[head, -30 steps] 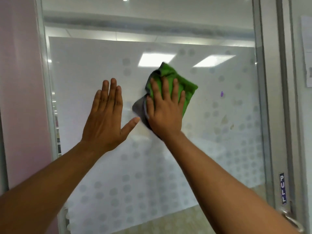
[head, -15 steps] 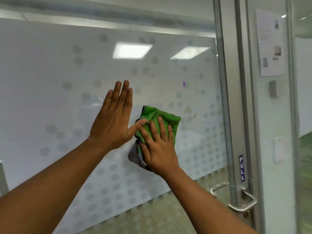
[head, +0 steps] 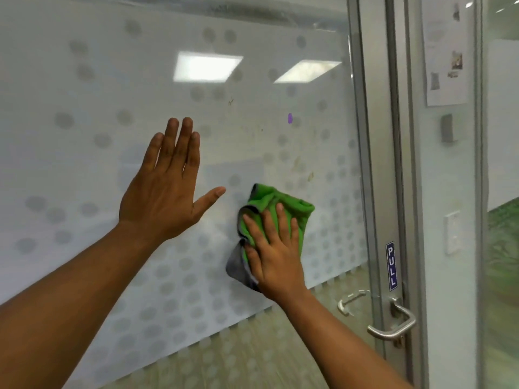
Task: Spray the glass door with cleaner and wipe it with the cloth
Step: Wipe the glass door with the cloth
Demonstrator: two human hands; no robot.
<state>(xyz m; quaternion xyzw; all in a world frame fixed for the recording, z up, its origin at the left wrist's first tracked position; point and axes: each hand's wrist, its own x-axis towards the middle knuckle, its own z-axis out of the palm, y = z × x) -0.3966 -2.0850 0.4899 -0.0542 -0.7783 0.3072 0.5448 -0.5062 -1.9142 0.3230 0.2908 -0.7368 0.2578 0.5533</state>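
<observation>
Currently right hand presses cloth to door with straight fingers; left hand, fingers extended, holds nothing.

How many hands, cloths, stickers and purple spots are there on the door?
Hands: 2, the left hand and the right hand
Cloths: 1, the green cloth
Stickers: 1, the PULL sticker
Purple spots: 1, the purple spot
Total: 5

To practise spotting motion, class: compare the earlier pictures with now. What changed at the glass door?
The right hand slid the crumpled green cloth down the dotted frosted glass door, now below the small purple spot. The left hand stayed flat on the glass.
</observation>
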